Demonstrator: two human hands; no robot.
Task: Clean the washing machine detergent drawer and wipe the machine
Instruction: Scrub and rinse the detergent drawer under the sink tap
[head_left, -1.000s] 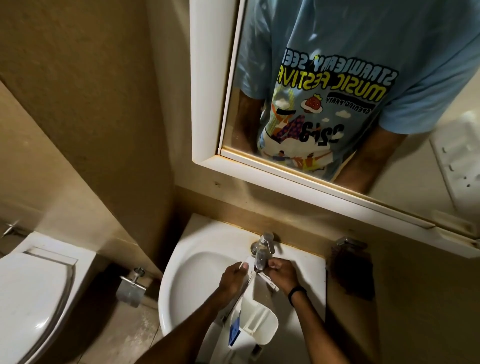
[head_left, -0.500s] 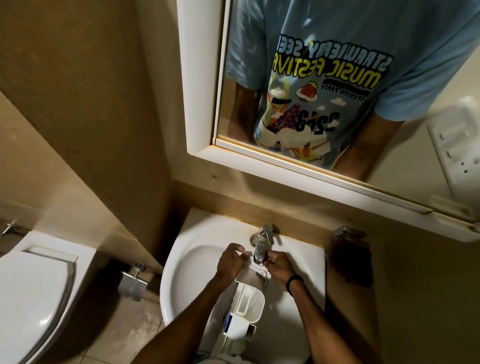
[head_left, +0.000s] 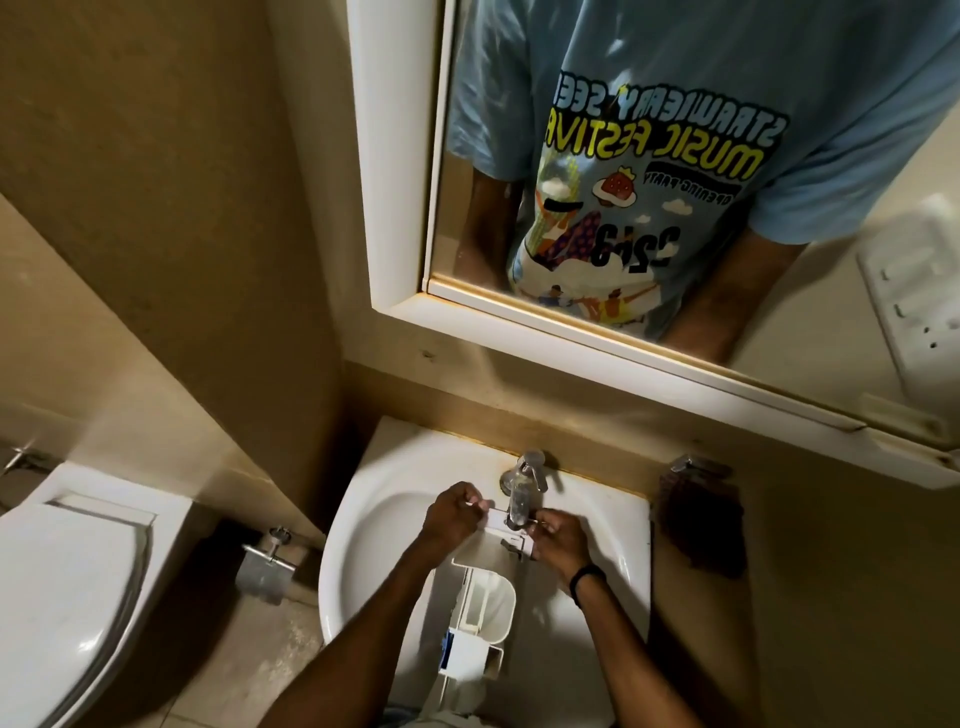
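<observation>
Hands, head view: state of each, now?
Left hand: closed, gripping the detergent drawer at its far end.
Right hand: closed, gripping the same end.

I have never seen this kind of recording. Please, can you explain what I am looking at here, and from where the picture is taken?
There is no machine here: a person wears one camera on the head, which looks forward and down. So you see both arms from above. The left hand and the right hand each grip the far end of a white detergent drawer, held over a white sink just under the tap. The mirror above reflects the person's shirt. A toilet stands at the left.
</observation>
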